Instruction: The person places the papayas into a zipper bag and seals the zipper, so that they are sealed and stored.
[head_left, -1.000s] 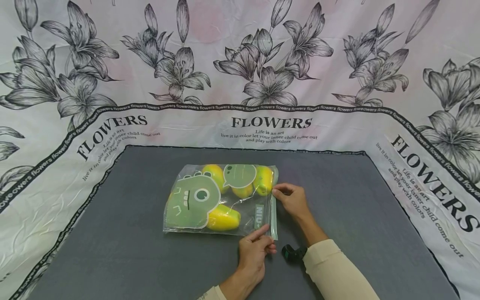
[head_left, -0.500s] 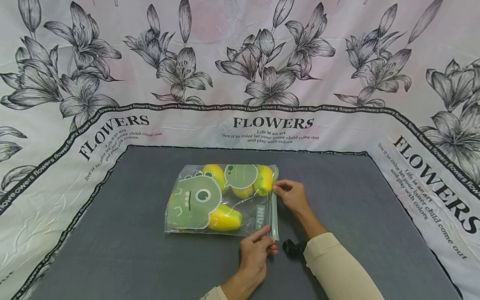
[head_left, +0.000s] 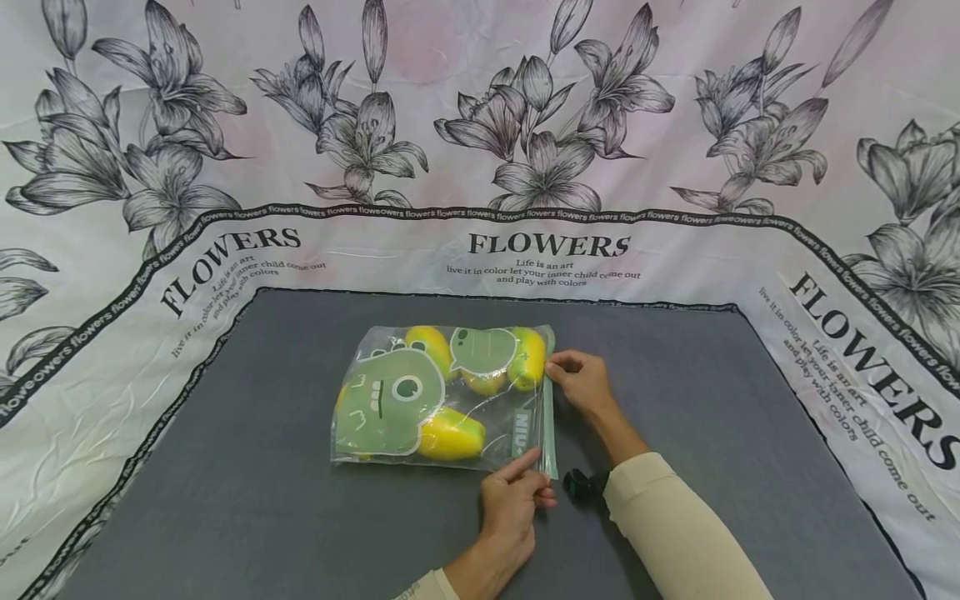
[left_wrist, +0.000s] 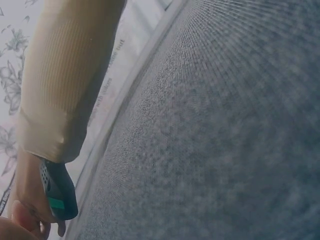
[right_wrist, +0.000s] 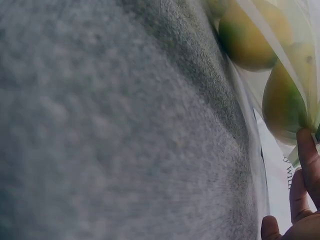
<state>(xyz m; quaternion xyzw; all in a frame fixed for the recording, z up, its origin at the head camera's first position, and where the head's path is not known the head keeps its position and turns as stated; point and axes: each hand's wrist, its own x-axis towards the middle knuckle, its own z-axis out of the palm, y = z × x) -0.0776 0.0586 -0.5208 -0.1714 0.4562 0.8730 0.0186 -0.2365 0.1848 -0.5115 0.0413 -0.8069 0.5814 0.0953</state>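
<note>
A clear zip bag (head_left: 495, 412) with a green dinosaur print lies flat on the dark grey table in the head view. Several yellow-green fruits, like mangoes or small papayas, show through it, one fruit (head_left: 452, 435) near the lower middle. My right hand (head_left: 587, 387) pinches the pale green zip strip on the bag's right side, in its upper part. At the strip's near end, my left hand (head_left: 506, 508) holds the lower right corner, index finger stretched along the bag. The right wrist view has fruits (right_wrist: 285, 100) behind the plastic, beside my right hand's fingers (right_wrist: 307, 165).
A dark wrist camera (head_left: 583, 485) sits on my right wrist, beside the beige sleeve (head_left: 675, 517). Behind the grey table (head_left: 262, 517) rises a white cloth (head_left: 390, 258) printed with flowers and lettering, which also borders both sides.
My right hand has slid a little way up the zip strip, toward the bag's far corner. The left hand keeps its place at the near corner; the bag has barely shifted.
</note>
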